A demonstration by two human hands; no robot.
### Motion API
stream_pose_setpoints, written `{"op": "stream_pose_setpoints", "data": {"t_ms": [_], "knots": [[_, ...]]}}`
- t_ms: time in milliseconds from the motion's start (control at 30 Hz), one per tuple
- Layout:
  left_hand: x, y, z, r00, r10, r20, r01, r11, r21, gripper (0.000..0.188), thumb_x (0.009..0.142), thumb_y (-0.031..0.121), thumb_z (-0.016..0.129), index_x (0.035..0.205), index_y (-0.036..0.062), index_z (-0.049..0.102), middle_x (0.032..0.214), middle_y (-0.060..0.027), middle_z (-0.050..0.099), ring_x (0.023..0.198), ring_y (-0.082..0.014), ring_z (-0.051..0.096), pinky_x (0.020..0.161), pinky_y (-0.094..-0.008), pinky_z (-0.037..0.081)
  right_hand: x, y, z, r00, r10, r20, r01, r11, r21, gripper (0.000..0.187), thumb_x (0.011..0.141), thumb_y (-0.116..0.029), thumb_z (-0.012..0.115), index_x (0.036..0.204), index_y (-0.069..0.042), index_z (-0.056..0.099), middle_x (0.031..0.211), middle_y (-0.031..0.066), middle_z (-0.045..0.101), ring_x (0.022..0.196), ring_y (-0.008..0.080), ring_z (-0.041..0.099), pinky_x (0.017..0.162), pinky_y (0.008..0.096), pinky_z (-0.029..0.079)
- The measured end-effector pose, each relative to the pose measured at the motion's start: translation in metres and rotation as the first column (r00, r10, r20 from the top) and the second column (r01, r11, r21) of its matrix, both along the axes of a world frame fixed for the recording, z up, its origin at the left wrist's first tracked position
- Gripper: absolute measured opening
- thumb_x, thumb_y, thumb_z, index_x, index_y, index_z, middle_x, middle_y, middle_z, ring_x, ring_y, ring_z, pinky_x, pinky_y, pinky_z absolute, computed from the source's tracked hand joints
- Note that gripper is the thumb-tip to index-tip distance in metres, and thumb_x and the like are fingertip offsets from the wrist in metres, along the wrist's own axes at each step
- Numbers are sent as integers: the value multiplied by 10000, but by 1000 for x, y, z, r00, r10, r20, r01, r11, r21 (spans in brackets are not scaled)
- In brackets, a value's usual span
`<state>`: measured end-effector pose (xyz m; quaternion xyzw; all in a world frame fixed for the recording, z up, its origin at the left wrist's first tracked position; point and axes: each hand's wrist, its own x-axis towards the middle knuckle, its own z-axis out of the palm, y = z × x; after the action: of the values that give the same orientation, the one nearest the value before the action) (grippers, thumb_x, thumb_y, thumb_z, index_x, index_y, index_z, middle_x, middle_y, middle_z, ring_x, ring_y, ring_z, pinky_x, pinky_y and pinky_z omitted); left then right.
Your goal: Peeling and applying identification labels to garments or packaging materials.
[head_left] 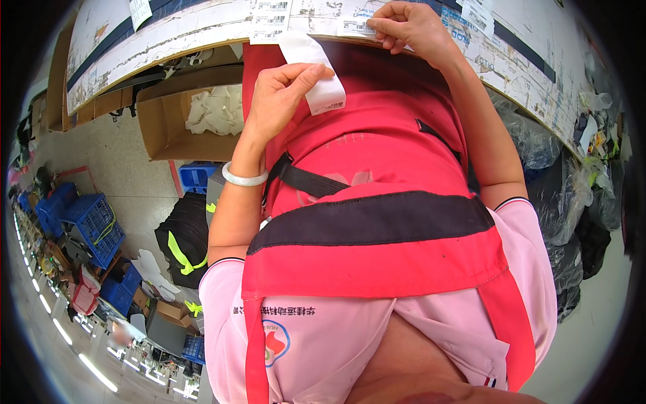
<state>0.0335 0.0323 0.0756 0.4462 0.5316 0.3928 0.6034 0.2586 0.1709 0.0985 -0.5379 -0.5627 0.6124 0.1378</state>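
Observation:
My left hand (pixel 286 91) is closed, thumb against fingers, on a white label strip (pixel 326 95). The strip's upper end reaches the table edge and its lower end hangs over my red apron (pixel 397 141). At the table's near edge my right hand (pixel 416 32) pinches the right end of a small white barcode label (pixel 355 25). Whether that label is stuck down or lifted cannot be made out. Left of it, a sheet of barcode labels (pixel 269 21) lies on the worn white tabletop (pixel 182 35).
An open cardboard box (pixel 161 128) with white paper scraps (pixel 215 111) stands below the table on the left. Further left are blue crates (pixel 94 229). Clear plastic bags (pixel 562 195) bulge below the table's right side. More labels (pixel 478 15) lie on the right of the tabletop.

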Motion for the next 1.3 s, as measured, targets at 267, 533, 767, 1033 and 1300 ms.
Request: {"op": "stream_pose_setpoints", "data": {"t_ms": [267, 533, 767, 1033, 1300], "knots": [[3, 0, -3, 1000, 25, 10, -26, 997, 66, 249, 948, 200, 606, 955, -17, 727, 874, -50, 711, 799, -87, 606, 726, -230, 486, -1, 1, -1, 1000, 7, 27, -7, 1000, -6, 130, 895, -134, 641, 866, -7, 647, 699, 44, 645, 565, 94, 594, 495, 218, 492], [0, -1, -3, 1000, -7, 15, 7, 1000, 0, 274, 956, 230, 593, 985, -10, 725, 940, -48, 711, 883, -98, 606, 818, -245, 458, -7, -3, -2, 996, 23, 83, -31, 994, 102, 162, 880, -140, 638, 842, 17, 654, 669, 54, 640, 538, 105, 595, 471, 230, 496], [5, 0, 3, 1000, 5, 6, -5, 1000, 0, 270, 957, 225, 591, 970, -8, 727, 924, -41, 708, 875, -93, 601, 807, -240, 458, 15, -4, -23, 857, 259, -446, -70, 915, 398, 172, 893, -158, 631, 851, 8, 644, 690, 47, 630, 554, 95, 584, 495, 226, 492], [13, -6, 11, 993, 114, 12, -114, 992, 49, 173, 870, 64, 679, 1036, 18, 694, 855, 18, 653, 732, -25, 563, 627, -176, 442, 67, 10, -11, 996, 21, -86, 1, 968, 251, 227, 937, -247, 607, 996, -30, 642, 765, -9, 616, 646, 53, 575, 573, 200, 472], [13, -7, 21, 986, 117, 119, -123, 991, 45, 199, 893, 12, 629, 1086, -4, 677, 931, -11, 671, 764, -34, 586, 662, -174, 464, 165, 53, -33, 787, -405, 465, 115, 837, 535, 226, 918, -258, 634, 1010, -53, 650, 767, -18, 617, 647, 45, 553, 603, 190, 449]]}}
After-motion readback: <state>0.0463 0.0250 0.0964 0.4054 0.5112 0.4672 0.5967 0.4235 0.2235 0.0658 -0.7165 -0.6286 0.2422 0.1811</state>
